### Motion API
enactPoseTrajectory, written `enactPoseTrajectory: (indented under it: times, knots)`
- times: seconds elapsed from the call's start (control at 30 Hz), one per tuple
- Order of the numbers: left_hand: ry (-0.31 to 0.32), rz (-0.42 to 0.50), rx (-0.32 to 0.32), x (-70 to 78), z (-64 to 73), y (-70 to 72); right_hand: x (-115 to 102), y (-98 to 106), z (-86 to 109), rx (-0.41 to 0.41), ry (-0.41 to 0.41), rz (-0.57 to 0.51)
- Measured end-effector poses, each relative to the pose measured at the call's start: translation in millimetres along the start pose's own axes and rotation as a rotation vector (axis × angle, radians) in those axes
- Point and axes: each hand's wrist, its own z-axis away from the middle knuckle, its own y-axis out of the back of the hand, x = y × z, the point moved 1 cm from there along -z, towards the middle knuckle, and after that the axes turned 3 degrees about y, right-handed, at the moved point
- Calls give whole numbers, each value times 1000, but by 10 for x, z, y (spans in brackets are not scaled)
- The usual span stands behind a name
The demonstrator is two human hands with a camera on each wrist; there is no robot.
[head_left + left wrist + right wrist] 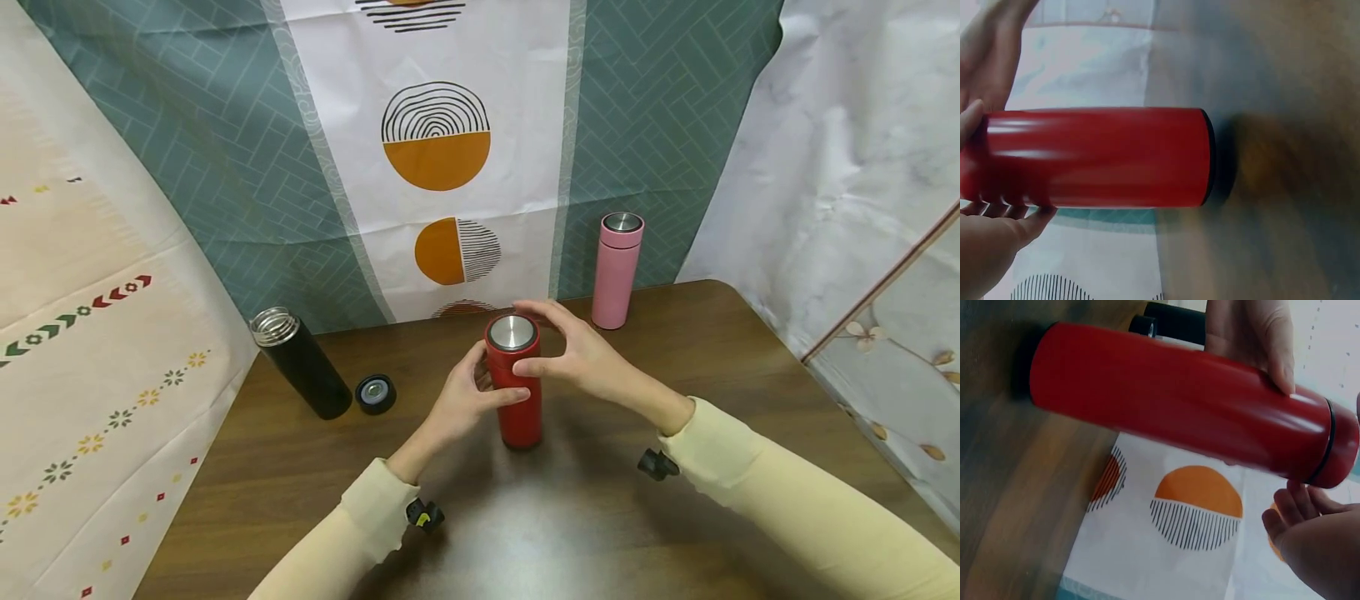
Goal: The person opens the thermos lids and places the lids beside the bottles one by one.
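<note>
A red thermos bottle with a silver-topped lid is upright over the middle of the table. My left hand grips its upper body, thumb across the front and fingers round the far side. In the right wrist view, that left hand holds the bottle just below the lid's seam. My right hand is spread about the lid, its thumb in front and forefinger behind. A gap shows between palm and lid. Whether the right fingertips touch is hard to tell.
At the left stands a black bottle with its steel mouth uncovered. Its black lid lies beside it on the wooden table. A pink thermos bottle, lid on, stands at the back right. Patterned cloths hang behind the table.
</note>
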Motion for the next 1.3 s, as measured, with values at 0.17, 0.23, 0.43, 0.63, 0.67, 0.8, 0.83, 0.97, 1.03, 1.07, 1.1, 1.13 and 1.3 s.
enactPoseTrajectory:
  times: [0.17, 0.23, 0.43, 0.63, 0.67, 0.8, 0.83, 0.97, 1.03, 1.07, 1.1, 1.13, 1.3]
  knots:
    - [-6, -30, 17, -29, 62, -85, 4, -88, 40, 27, -7, 32]
    - [-5, -39, 29, -39, 82, -107, 15, -107, 52, 36, 2, 46]
    - [-2, -54, 58, -79, 116, -132, 47, -141, 61, 40, -5, 28]
    - [-15, -100, 35, -123, 125, -145, 68, -197, 92, 100, -15, -28]
    - [-19, -107, 31, -130, 123, -152, 68, -212, 100, 114, -17, -31]
    - [-22, -121, 37, -143, 122, -180, 62, -260, 124, 160, -19, 2]
    - [-20, -120, 39, -142, 117, -179, 60, -263, 121, 164, -24, 10]
    - [-3, -139, 40, -155, 102, -154, 60, -242, 104, 164, -41, 11]
    - [2, -147, 29, -166, 94, -141, 60, -219, 95, 151, -52, 8]
    - [5, -152, 22, -170, 92, -135, 62, -205, 93, 139, -57, 7]
    - [5, -153, 15, -175, 90, -130, 63, -188, 91, 121, -57, 0]
    - [9, -155, 9, -177, 91, -127, 69, -170, 90, 98, -52, -7]
    - [0, -177, -15, -177, 89, -119, 104, -65, 51, -34, -20, -70]
